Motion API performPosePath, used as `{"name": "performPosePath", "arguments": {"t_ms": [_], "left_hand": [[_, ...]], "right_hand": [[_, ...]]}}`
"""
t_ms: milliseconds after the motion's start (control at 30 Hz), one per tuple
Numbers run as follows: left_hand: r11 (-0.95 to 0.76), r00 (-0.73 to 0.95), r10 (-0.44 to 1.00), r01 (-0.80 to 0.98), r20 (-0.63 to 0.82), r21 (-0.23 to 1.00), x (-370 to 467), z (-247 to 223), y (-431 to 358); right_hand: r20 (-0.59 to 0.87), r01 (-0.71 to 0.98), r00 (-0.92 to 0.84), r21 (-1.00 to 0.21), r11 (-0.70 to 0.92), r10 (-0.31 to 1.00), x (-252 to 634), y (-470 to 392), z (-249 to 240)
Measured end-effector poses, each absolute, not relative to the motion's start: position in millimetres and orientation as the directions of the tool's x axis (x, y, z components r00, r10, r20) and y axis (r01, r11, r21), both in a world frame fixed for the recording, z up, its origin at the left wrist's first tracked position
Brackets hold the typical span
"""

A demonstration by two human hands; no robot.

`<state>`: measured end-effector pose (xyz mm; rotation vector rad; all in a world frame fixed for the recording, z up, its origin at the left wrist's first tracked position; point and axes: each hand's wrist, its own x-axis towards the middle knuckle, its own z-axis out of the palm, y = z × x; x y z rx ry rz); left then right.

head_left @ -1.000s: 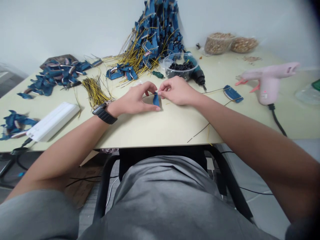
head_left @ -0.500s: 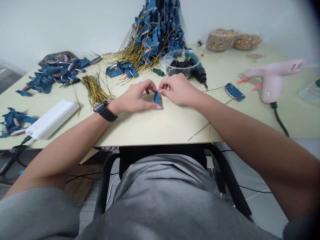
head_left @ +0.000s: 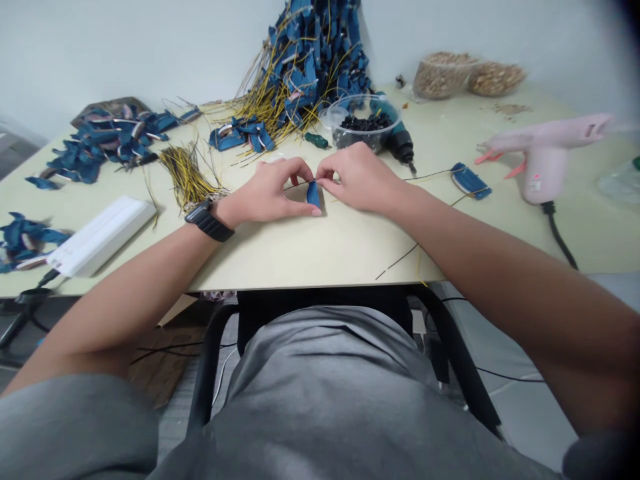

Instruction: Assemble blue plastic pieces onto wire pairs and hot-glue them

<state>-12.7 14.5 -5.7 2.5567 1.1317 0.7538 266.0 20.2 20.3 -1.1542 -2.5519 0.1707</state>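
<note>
A small blue piece [head_left: 313,195] with a thin dark wire [head_left: 299,186] at its top is held between my two hands above the table. My left hand [head_left: 270,191], with a black watch at the wrist, has its fingers curled at the wire and its thumb tip by the lower end of the piece. Thumb and forefinger of my right hand [head_left: 353,178] pinch at the upper corner, where the wire meets the piece; the exact grip is hidden. To the right lies another blue piece [head_left: 471,181] with long thin wires running from it.
Yellow and black wires [head_left: 186,175] lie bundled behind my left wrist. Blue pieces are heaped [head_left: 107,137] at left and piled high [head_left: 317,53] at the back. A tub of black parts [head_left: 367,137], a drill [head_left: 401,143], a pink glue gun [head_left: 547,150] and a white box [head_left: 103,235] stand around.
Both hands stay together in the same place. The blue piece between them has turned slightly, showing a little more of its flat side.
</note>
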Motion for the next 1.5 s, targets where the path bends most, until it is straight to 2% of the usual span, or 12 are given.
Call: {"name": "performPosePath", "arguments": {"t_ms": [400,700,867,1300,1500], "left_hand": [[-0.712,0.599,0.702,0.567,0.386,0.415,-13,-4,14],[-0.717,0.628,0.697,0.597,0.347,0.36,-10,1,12],[-0.689,0.595,0.724,0.606,0.349,0.398,-9,1,10],[-0.683,0.589,0.727,0.562,0.354,0.467,-6,5,7],[-0.711,0.617,0.701,0.566,0.358,0.417,-6,4,10]], "right_hand": [[0.234,0.729,-0.621,-0.178,0.661,0.748,262,18,21],[0.238,0.718,-0.626,-0.197,0.668,0.743,263,19,16],[0.236,0.726,-0.609,-0.218,0.652,0.757,262,19,15],[0.262,0.741,-0.606,-0.157,0.653,0.751,259,13,17],[0.249,0.732,-0.634,-0.112,0.672,0.732,257,10,16]]}}
